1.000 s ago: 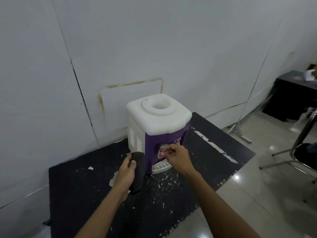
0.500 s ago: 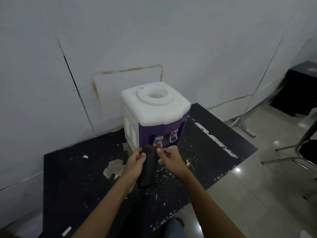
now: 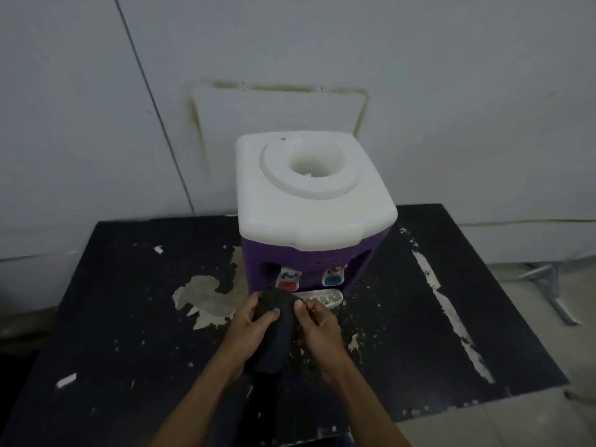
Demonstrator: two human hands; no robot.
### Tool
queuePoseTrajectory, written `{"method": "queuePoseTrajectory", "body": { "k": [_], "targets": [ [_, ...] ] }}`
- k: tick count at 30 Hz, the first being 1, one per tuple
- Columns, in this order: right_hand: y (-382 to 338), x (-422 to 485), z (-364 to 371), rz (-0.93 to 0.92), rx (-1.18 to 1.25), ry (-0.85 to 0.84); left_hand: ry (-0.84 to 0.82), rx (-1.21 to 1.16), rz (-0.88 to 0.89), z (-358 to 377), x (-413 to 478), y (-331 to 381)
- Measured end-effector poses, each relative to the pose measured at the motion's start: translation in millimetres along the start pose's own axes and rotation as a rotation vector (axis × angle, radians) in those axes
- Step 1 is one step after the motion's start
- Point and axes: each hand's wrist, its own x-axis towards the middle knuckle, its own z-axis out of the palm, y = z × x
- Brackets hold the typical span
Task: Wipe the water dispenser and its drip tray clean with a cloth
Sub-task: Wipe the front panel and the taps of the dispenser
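Note:
A small water dispenser [image 3: 309, 201] with a white top and purple front stands on a black table. Two taps, one red [image 3: 288, 279] and one blue [image 3: 333, 276], sit on its front above a white drip tray [image 3: 324, 297]. A dark cloth [image 3: 277, 330] hangs just in front of the tray. My left hand [image 3: 253, 324] grips the cloth's upper part, thumb over it. My right hand [image 3: 317, 327] pinches the cloth's right edge. Part of the tray is hidden behind the cloth and my hands.
The black table [image 3: 129, 317] has chipped, peeling patches [image 3: 203, 298] left of the dispenser and a pale strip [image 3: 451, 317] on the right. A white wall [image 3: 322, 59] stands close behind. A metal stand foot [image 3: 558, 301] rests on the tiled floor at the right.
My right hand left the dispenser's taps and took hold of the cloth beside my left hand. The view has swung round to face the dispenser's front.

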Motion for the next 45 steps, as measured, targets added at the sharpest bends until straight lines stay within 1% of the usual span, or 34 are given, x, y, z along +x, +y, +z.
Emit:
{"method": "queuePoseTrajectory", "body": {
  "k": [6, 10, 16, 20, 24, 29, 33, 36, 40, 42, 45],
  "targets": [
    [16, 20, -12, -0.027, -0.082, -0.117, 0.151, -0.083, -0.029, 14, 7, -29],
    [28, 35, -15, -0.145, -0.128, -0.15, 0.143, -0.151, -0.005, 13, 18, -52],
    [51, 65, -21, -0.38, -0.127, -0.128, 0.124, -0.21, 0.164, 21, 43, -81],
    [62, 72, -29, -0.478, -0.109, -0.133, 0.127, -0.226, 0.272, 31, 54, -98],
    [73, 80, -42, -0.57, -0.114, -0.188, 0.13, -0.207, 0.404, 41, 60, -115],
    [71, 80, -51, -0.713, -0.164, -0.22, 0.185, -0.138, 0.529, 52, 57, -115],
    [59, 63, -52, -0.771, -0.154, -0.196, 0.253, -0.14, 0.593, 64, 37, -105],
    [52, 46, -51, -0.787, -0.149, -0.189, 0.283, -0.134, 0.588, 69, 17, -99],
    [41, 25, -51, -0.795, -0.168, -0.215, 0.258, -0.157, 0.539, 64, -9, -89],
    [34, 16, -52, -0.796, -0.167, -0.22, 0.183, -0.241, 0.517, 61, -23, -82],
    [23, 8, -53, -0.785, -0.148, -0.214, 0.025, -0.378, 0.51, 59, -37, -70]
  ]
}}
